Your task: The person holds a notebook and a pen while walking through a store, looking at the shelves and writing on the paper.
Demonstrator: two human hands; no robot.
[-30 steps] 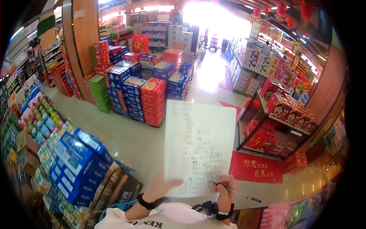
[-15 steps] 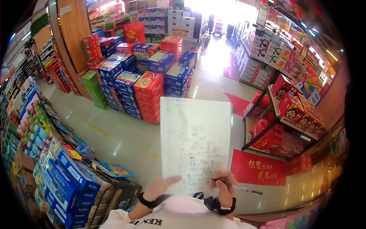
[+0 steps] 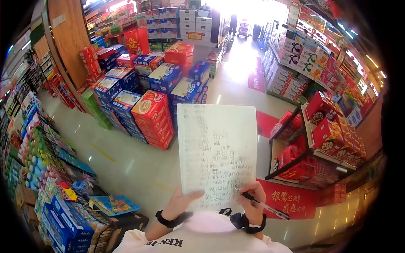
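Pinching a slim, seemingly plastic pen (image 3: 270, 207), the right grip (image 3: 254, 208) overlaps flat paper (image 3: 217, 147) the left grip (image 3: 179, 204) clasps.

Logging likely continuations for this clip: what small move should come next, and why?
Probably a short stroke by the right hand: its pen points at the page's lower, written part, while the left hand holds the lower left edge.

White glare washes out the doorway (image 3: 266, 13) and streaks the floor (image 3: 237, 69). Fisheye distortion bends the edges; the handwriting (image 3: 223, 163) looks soft.
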